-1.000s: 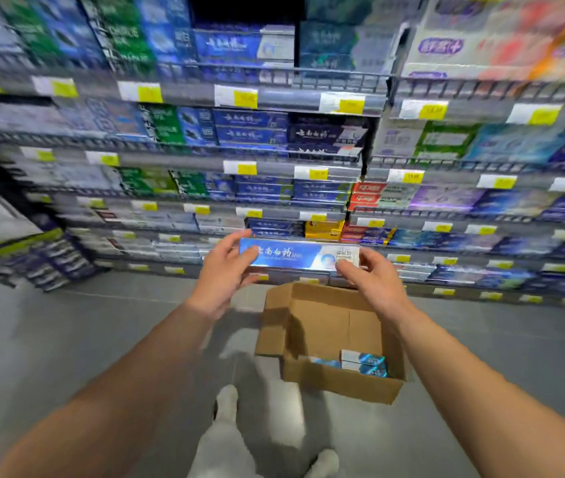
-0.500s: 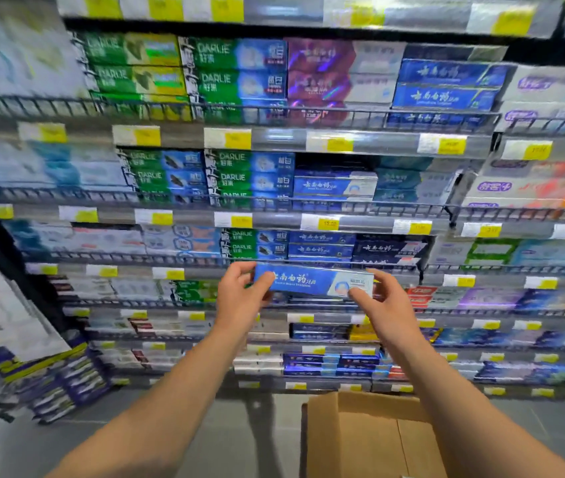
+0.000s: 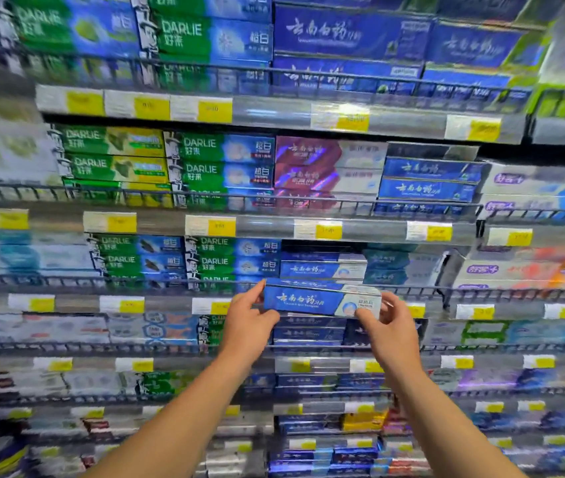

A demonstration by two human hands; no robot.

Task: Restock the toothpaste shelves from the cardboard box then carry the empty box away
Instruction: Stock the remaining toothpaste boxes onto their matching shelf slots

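- My left hand point(image 3: 247, 324) pinches the left end of the blue toothpaste carton point(image 3: 320, 299), thumb under and fingers over; my right hand point(image 3: 391, 327) pinches the silver right end the same way.
- The carton sits level between my hands, in the air just in front of the wire rail point(image 3: 170, 282) of the shelf with the matching blue stock.
- I judge it light and fairly stiff along its length, but thin card that would dent under a hard squeeze and glossy enough to slip; the two ends are the firmest places to hold, so the grip suits it.
- Just beyond, a short stack of matching cartons point(image 3: 322, 267) lies in its slot, with open space above it where mine should fit.
- The rail stands in the way: the carton must go over it, not through.
- Left of the slot stand green Darlie boxes point(image 3: 232, 258); to the right, teal boxes point(image 3: 398, 267), so the gap is snug sideways.
- Yellow price tags point(image 3: 329, 231) line the shelf edge above.
- The cardboard box is out of view.
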